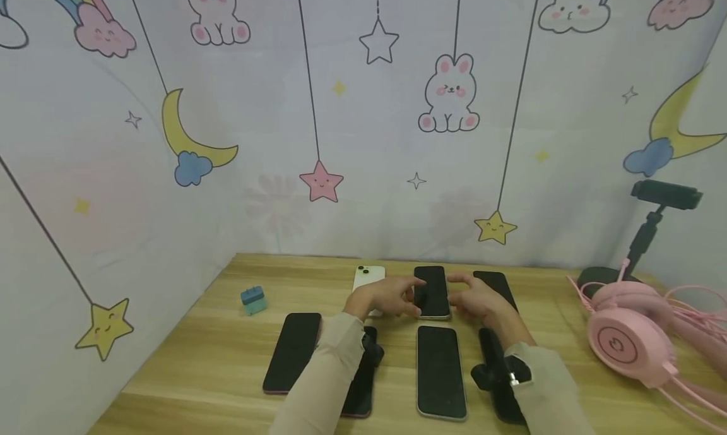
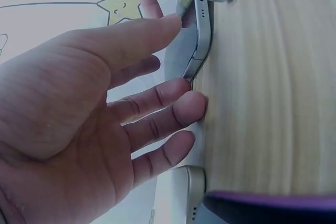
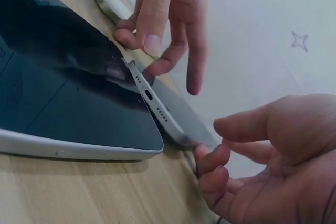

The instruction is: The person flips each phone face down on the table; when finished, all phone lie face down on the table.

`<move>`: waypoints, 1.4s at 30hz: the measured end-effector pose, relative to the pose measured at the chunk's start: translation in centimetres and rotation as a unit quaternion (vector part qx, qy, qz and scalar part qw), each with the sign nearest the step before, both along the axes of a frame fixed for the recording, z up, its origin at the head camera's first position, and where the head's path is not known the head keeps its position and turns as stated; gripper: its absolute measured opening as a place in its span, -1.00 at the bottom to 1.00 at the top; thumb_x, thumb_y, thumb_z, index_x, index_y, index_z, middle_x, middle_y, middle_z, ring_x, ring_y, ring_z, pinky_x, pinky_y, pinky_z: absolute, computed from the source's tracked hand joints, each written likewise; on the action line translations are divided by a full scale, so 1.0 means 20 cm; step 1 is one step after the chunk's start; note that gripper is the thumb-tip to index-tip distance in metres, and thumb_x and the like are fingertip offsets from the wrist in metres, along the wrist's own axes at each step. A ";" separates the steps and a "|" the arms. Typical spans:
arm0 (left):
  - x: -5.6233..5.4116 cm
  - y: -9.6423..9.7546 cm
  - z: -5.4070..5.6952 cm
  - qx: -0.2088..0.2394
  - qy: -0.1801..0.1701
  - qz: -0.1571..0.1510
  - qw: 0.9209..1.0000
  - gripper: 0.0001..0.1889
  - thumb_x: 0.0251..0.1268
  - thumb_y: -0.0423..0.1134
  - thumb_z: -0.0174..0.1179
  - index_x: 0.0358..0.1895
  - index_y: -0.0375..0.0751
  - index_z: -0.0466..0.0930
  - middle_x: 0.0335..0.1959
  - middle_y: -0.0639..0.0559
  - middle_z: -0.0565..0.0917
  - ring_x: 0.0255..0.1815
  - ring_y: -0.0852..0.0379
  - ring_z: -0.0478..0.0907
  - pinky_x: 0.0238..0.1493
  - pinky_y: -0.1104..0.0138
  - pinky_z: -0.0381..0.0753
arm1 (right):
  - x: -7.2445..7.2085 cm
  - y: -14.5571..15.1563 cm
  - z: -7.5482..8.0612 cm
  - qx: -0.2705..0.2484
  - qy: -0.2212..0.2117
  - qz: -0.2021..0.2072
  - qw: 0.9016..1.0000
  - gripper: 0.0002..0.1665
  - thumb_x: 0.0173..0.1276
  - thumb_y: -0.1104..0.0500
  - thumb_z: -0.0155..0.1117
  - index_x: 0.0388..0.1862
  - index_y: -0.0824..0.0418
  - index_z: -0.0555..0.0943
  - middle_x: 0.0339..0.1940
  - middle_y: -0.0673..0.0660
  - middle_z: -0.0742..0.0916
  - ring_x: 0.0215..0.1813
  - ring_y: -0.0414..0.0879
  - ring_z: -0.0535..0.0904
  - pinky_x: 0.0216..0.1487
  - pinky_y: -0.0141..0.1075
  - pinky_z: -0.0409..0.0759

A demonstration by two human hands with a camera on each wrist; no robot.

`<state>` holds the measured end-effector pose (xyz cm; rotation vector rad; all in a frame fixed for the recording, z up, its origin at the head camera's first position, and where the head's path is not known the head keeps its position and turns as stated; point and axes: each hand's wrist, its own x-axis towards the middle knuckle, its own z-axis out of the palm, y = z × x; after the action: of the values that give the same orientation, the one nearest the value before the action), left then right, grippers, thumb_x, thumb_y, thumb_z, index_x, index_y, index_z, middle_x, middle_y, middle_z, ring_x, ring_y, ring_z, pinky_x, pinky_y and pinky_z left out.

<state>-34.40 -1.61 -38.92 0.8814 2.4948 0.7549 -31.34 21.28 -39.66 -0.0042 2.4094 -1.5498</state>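
A black-screened smartphone [image 1: 433, 293] with a pale frame lies face up in the middle of the back row, between both hands. My left hand [image 1: 389, 296] is at its left side, the thumb over the screen edge and the fingertips low along the side in the left wrist view. On the opposite side is my right hand [image 1: 479, 302], its fingers loosely bent and fingertips right at the phone's edge [image 3: 157, 106] in the right wrist view. Partly behind the left hand lies a white phone [image 1: 370, 274], camera side up. Another dark phone [image 1: 495, 285] lies behind the right hand.
Nearer me, a row of dark phones includes one at left [image 1: 292, 353] and one at centre [image 1: 441, 372]; the forearms partly cover others. A small blue block [image 1: 253, 300] stands at left. Pink headphones [image 1: 627, 343] and a black stand [image 1: 647, 233] are at right, before a patterned backdrop.
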 end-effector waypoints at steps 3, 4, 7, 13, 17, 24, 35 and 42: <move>0.00 0.00 0.01 0.005 -0.002 0.001 1.000 -0.24 0.38 -0.13 0.31 0.56 -0.10 0.16 0.00 -0.04 0.58 -0.36 0.18 0.63 -0.27 0.32 0.56 | -0.01 0.00 0.01 -0.032 -0.008 0.002 0.999 -0.31 0.44 0.30 0.16 0.51 0.30 0.23 -0.54 0.04 0.51 -0.52 -0.16 0.38 -0.48 -0.34 0.36; 0.00 0.00 0.01 0.007 -0.005 0.001 1.000 -0.23 0.38 -0.13 0.31 0.56 -0.10 0.16 0.01 -0.05 0.58 -0.36 0.17 0.64 -0.27 0.32 0.56 | -0.01 0.00 0.01 -0.044 -0.014 0.005 0.999 -0.30 0.45 0.31 0.16 0.52 0.31 0.20 -0.54 0.03 0.52 -0.52 -0.18 0.39 -0.49 -0.35 0.36; 0.01 0.01 0.03 0.015 -0.017 0.002 1.000 -0.22 0.38 -0.13 0.31 0.58 -0.07 0.13 0.09 -0.11 0.58 -0.34 0.15 0.65 -0.27 0.31 0.58 | -0.01 0.01 0.03 -0.080 -0.025 0.014 0.996 -0.27 0.46 0.34 0.11 0.55 0.33 0.13 -0.51 0.02 0.51 -0.51 -0.21 0.38 -0.50 -0.38 0.34; 0.02 0.02 0.05 0.034 -0.030 0.011 0.999 -0.23 0.40 -0.14 0.30 0.58 -0.02 0.12 0.25 -0.23 0.52 -0.30 0.13 0.67 -0.21 0.30 0.60 | -0.02 0.01 0.05 -0.081 -0.007 0.041 0.996 -0.29 0.52 0.36 0.01 0.57 0.40 0.06 -0.41 0.04 0.51 -0.45 -0.17 0.37 -0.42 -0.34 0.34; 0.02 0.03 0.04 0.039 -0.035 0.008 0.999 -0.22 0.40 -0.13 0.29 0.59 0.00 0.10 0.27 -0.24 0.51 -0.29 0.14 0.68 -0.18 0.29 0.61 | -0.01 0.01 0.06 -0.074 -0.003 0.050 0.996 -0.28 0.53 0.36 -0.01 0.58 0.40 0.02 -0.40 0.05 0.52 -0.42 -0.14 0.37 -0.38 -0.30 0.35; 0.03 0.03 0.06 0.067 -0.059 0.012 0.996 -0.21 0.46 -0.10 0.23 0.62 0.14 -0.01 0.30 -0.18 0.47 -0.30 0.04 0.67 -0.17 0.22 0.58 | -0.01 0.00 0.08 -0.070 0.008 0.055 0.996 -0.28 0.54 0.34 -0.01 0.59 0.38 0.02 -0.45 0.04 0.51 -0.44 -0.14 0.36 -0.38 -0.29 0.36; 0.03 0.02 0.06 0.094 -0.049 0.002 0.994 -0.21 0.45 -0.20 0.23 0.61 0.22 0.01 0.23 -0.25 0.52 -0.32 0.00 0.70 -0.03 0.19 0.53 | -0.02 -0.03 0.06 -0.063 0.026 0.057 0.996 -0.24 0.55 0.27 0.08 0.62 0.26 0.04 -0.47 0.03 0.50 -0.40 -0.11 0.37 -0.36 -0.27 0.33; 0.03 0.01 0.06 0.096 -0.039 -0.013 0.995 -0.25 0.49 -0.29 0.16 0.61 0.21 0.03 0.22 -0.23 0.55 -0.36 -0.05 0.71 -0.03 0.23 0.52 | -0.01 -0.06 0.05 -0.040 0.019 0.051 0.998 -0.22 0.53 0.20 0.14 0.62 0.22 0.08 -0.24 0.16 0.59 -0.25 -0.02 0.48 -0.27 -0.20 0.42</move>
<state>-33.89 -1.33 -37.82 0.9273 2.3683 1.0134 -31.56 20.13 -38.71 -0.1720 2.3352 -1.6114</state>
